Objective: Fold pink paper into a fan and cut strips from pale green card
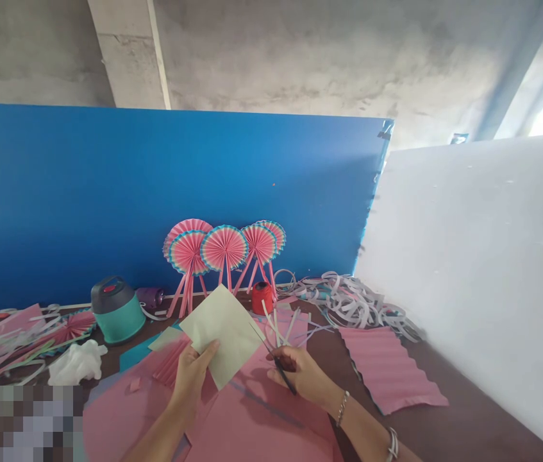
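Observation:
A pale yellow-green sheet of paper (225,330) is pinched at its lower left edge between the thumb and fingers of my left hand (193,372). My right hand (302,372) grips a pair of scissors (281,369) by the dark handles. Their blades point up and left, at the right corner of the sheet. Whether they touch the paper I cannot tell. Below both hands lie large pink paper sheets (261,423). Narrow pale strips (278,330) lie just beyond the scissors.
Several pink pleated paper fans (224,249) lean against the blue partition (156,173). A teal container (118,314) and white crumpled plastic (77,362) stand left. A red container (262,298), a heap of paper strips (348,298) and a wavy pink sheet (391,366) are right.

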`<state>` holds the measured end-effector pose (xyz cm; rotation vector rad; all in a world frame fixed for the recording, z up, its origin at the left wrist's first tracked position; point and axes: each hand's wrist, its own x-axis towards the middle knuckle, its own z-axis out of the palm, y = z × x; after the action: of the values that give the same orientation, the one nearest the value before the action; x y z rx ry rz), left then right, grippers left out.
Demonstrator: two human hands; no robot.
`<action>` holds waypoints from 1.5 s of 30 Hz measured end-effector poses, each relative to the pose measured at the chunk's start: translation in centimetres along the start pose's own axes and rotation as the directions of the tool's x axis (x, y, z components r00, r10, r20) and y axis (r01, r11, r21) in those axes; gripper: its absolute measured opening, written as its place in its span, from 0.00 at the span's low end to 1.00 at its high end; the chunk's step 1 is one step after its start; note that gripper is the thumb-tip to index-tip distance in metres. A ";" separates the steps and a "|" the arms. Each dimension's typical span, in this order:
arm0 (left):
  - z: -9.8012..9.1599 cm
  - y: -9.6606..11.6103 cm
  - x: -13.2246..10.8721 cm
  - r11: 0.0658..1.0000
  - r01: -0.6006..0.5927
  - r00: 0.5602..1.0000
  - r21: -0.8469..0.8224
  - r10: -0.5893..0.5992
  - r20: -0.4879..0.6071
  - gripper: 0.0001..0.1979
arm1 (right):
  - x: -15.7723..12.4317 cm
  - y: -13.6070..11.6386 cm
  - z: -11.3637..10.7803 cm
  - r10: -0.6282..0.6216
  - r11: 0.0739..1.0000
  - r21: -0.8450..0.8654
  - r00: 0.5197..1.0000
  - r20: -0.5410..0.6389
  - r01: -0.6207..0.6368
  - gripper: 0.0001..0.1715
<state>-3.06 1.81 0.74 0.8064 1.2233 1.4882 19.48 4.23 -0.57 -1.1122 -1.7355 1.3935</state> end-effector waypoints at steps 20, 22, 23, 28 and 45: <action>0.0 0.1 0.0 1.000 -0.003 1.000 0.004 0.003 0.008 0.23 | 0.3 0.5 -0.1 -0.010 0.999 -0.039 1.000 -0.006 0.009 0.21; 0.0 0.0 -0.1 1.000 -0.002 1.000 0.005 0.001 0.013 0.23 | 0.3 0.4 -0.1 -0.004 1.000 -0.030 1.000 -0.009 0.003 0.20; 0.0 0.0 -0.1 1.000 0.000 1.000 0.002 0.000 0.015 0.23 | 0.2 0.3 -0.1 0.001 1.000 -0.026 1.000 -0.010 -0.002 0.20; 0.0 0.1 -0.1 1.000 0.009 1.000 -0.012 -0.009 0.007 0.24 | 0.1 0.0 -0.1 -0.010 1.000 -0.007 1.000 -0.005 0.010 0.19; 0.0 0.3 0.0 1.000 -0.005 1.000 -0.003 0.005 -0.001 0.23 | 0.3 0.5 -0.1 -0.023 0.997 -0.071 1.000 -0.018 0.022 0.15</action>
<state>-3.13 1.86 1.00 0.8068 1.2201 1.4945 19.58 4.60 -1.05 -1.1367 -1.7902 1.3130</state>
